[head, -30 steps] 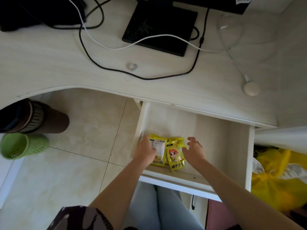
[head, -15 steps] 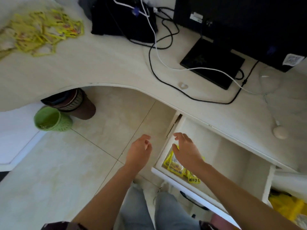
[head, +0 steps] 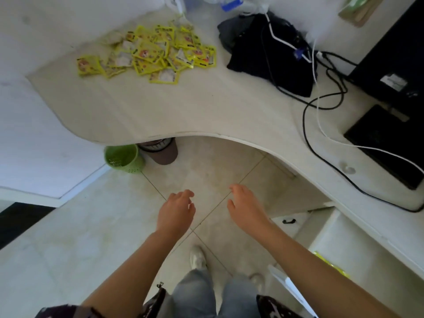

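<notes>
- The left hand [head: 175, 212] hung over the tiled floor [head: 91, 226], in front of the curved front edge of the desk [head: 183, 111]. Its fingers were loosely curled and a little apart, and it held nothing.
- The right hand [head: 245, 210] hung just beside it without touching it. Its fingers were relaxed, its thumb stood out to the side, and it was empty as well.
- The pile of yellow packets [head: 156, 49] lay on the desk near its far left corner, well apart from both hands. The packets overlapped one another in a loose heap.
- A few yellow sachets [head: 332, 267] showed in the open drawer [head: 367, 260] under the right part of the desk, close to the drawer's front rim. The right forearm partly hid them, and how many there were could not be told.
- A black bundle [head: 270, 53] sat toward the back edge of the desk, just right of the pile.
- A white cable [head: 325, 134] and a black cable [head: 321, 152] ran from the bundle across the desk's right part, past a flat black stand [head: 385, 143].
- A green basket [head: 124, 158] and a brown bin [head: 164, 151] stood side by side on the floor under the desk's front edge. The bin was half hidden by the edge.
- A pale shoe [head: 197, 258] rested on the floor below the two hands.
</notes>
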`<state>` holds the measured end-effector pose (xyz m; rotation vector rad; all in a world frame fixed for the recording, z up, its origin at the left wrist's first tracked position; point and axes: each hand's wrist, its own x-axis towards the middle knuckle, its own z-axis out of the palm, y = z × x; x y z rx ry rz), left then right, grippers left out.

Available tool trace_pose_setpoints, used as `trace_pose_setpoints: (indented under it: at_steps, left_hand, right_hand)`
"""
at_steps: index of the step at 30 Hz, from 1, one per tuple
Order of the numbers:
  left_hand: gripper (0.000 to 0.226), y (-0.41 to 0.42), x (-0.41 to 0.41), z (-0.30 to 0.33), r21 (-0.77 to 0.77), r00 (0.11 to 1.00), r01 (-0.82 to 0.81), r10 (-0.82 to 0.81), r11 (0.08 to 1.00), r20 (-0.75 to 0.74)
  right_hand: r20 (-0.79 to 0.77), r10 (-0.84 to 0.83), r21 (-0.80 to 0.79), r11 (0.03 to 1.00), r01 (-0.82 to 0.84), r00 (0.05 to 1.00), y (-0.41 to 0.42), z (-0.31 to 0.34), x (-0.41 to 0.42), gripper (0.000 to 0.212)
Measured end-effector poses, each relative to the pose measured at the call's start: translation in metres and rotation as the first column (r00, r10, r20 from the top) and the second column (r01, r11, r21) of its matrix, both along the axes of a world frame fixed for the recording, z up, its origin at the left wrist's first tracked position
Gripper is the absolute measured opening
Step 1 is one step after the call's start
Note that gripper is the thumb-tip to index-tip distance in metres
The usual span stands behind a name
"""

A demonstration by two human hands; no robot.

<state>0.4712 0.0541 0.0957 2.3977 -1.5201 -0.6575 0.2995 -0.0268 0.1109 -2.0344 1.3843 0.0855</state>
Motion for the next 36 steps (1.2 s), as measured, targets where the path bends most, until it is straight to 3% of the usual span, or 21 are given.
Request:
trace_pose_setpoints:
  at_steps: [11, 22, 36]
  left_hand:
    - [0.028, -0.074, 0.136, 0.011, -0.031, 0.996, -0.07, 0.072, 0.997, 0.051]
    - [0.028, -0.211, 0.23, 0.016, -0.021, 0.991, -0.118, 0.119, 0.993, 0.059]
    - [0.031, -0.381, 0.333, 0.042, 0.052, 0.979, 0.058, -0.067, 0.997, 0.193]
  right_hand:
    - [0.013, 0.052, -0.076, 0.996, -0.051, 0.999, -0.09, 0.004, 0.13, 0.038]
    - [-0.027, 0.168, -0.127, 0.977, -0.17, 0.985, -0.24, 0.012, 0.223, 0.037]
    - [0.002, 0.176, -0.151, 0.973, -0.174, 0.984, -0.419, 0.034, 0.316, 0.036]
